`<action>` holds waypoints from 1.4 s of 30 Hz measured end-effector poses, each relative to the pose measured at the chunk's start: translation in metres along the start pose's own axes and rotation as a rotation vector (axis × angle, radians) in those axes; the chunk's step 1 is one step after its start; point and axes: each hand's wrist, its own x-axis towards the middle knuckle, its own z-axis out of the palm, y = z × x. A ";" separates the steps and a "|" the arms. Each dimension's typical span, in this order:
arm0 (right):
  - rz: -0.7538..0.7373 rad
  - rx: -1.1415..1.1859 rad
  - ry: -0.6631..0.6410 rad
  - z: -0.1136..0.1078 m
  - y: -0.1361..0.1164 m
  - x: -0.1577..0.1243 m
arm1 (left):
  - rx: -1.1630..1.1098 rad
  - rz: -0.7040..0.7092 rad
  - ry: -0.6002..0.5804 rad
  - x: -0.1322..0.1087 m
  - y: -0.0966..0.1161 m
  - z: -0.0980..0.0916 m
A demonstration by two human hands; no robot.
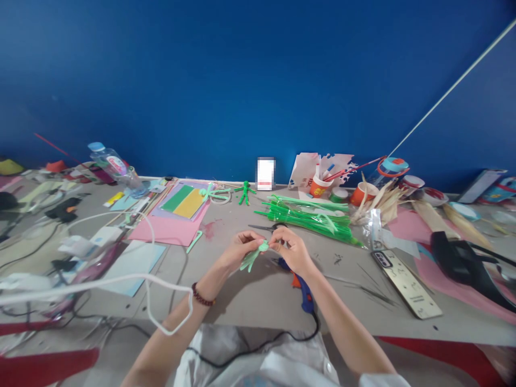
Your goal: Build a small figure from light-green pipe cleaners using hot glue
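Between my two hands is a small light-green pipe-cleaner figure [252, 259], with a coiled knob at its top and several strands hanging down. My left hand [237, 250] pinches it from the left side. With thumb and fingertips closed, my right hand [291, 248] grips it at the knob's right edge. Behind the hands lie scissors [258, 227], partly covered by my right hand. A blue and orange glue gun [304, 293] rests below my right wrist. Farther back, a bundle of bright green pipe cleaners [310, 221] lies on the table, and a green pipe-cleaner figure [244, 192] stands by the wall.
Pink paper [161, 231] and blue paper [133, 266] lie left. A white cable [121, 279] crosses near my left forearm. A phone [407, 285] lies right, before dried husks [387, 203]. A red cup [320, 187] holds pens, and a bottle [119, 167] leans at the back left.
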 end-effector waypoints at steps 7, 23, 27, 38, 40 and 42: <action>0.162 0.172 -0.019 0.001 0.010 -0.001 | -0.003 -0.035 -0.028 0.000 -0.001 -0.003; 0.069 0.133 -0.181 -0.001 0.007 -0.003 | -0.056 -0.009 -0.059 0.004 -0.008 -0.008; 0.039 0.096 -0.117 -0.002 0.004 -0.002 | -0.011 0.035 0.030 0.003 -0.006 -0.006; 0.021 0.034 0.034 -0.002 0.006 -0.001 | 0.166 0.157 -0.003 0.001 0.001 -0.003; 0.023 0.038 0.024 -0.001 0.007 -0.002 | 0.193 0.167 0.037 0.002 -0.001 -0.003; 0.029 0.044 0.015 0.000 0.007 -0.002 | 0.203 0.171 0.070 0.003 -0.002 -0.002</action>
